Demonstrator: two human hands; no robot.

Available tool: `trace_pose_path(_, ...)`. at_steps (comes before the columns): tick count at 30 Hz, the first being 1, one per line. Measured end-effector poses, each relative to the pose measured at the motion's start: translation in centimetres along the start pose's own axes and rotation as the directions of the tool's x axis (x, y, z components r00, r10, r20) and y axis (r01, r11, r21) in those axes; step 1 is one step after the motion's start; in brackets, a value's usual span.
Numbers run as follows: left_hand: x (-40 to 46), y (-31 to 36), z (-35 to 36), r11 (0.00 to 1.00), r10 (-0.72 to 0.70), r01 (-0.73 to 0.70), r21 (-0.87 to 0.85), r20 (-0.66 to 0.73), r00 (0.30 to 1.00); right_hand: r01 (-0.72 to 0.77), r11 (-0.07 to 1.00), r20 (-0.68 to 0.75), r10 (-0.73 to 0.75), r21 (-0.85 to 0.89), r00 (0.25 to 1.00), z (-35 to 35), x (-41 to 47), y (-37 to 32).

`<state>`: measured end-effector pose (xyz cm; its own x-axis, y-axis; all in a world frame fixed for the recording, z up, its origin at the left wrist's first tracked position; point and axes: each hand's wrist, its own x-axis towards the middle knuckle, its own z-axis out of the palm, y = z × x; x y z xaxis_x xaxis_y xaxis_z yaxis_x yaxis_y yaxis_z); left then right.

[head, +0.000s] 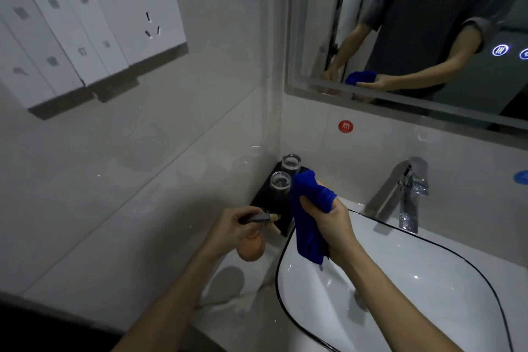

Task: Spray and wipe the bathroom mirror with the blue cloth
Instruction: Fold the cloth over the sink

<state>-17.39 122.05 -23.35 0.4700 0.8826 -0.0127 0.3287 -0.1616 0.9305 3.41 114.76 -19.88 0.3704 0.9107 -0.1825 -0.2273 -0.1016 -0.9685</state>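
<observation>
The bathroom mirror point(405, 23) hangs on the wall at the upper right and reflects the person with both arms lowered. My right hand point(328, 223) grips a bunched blue cloth point(310, 217) over the left rim of the sink, below the mirror. My left hand point(234, 226) holds a small tan spray bottle point(253, 251) by its dark nozzle head, low over the counter left of the cloth. The nozzle points right, toward the cloth.
A white sink point(428, 280) with a black rim fills the lower right, with a chrome faucet point(405, 194) behind it. Two clear glasses point(281, 183) stand on a black tray point(261, 203) in the corner. Switches and a socket point(85, 23) sit on the left wall.
</observation>
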Motion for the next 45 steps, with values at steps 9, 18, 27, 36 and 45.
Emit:
trace_pose_path(9,1.5,-4.1,0.2,0.985,-0.132,0.114,0.131,0.137,0.982,-0.115,0.992,-0.041,0.117,0.042,0.992,0.1,-0.6,1.5)
trace_pose_path(18,2.5,-7.4,1.5,0.962,-0.203,0.150,0.227,0.231,0.952,-0.182,0.977,-0.053,0.189,0.109,0.981,-0.2,-1.4,2.4)
trace_pose_path(27,2.9,-7.6,1.4,0.951,-0.143,0.058,0.304,0.265,0.953,-0.183,0.975,-0.053,0.191,0.128,0.980,-0.9,-1.7,2.2)
trace_pose_path(36,3.3,-2.6,1.9,0.927,-0.082,-0.046,0.373,0.320,0.944,-0.101,0.985,-0.044,0.108,0.141,0.993,-2.9,-2.0,0.1)
trace_pose_path(45,-0.1,13.6,12.4,0.885,-0.013,0.160,-0.438,0.321,0.947,0.173,0.977,-0.012,-0.176,-0.121,0.984,-10.4,-5.6,-5.1)
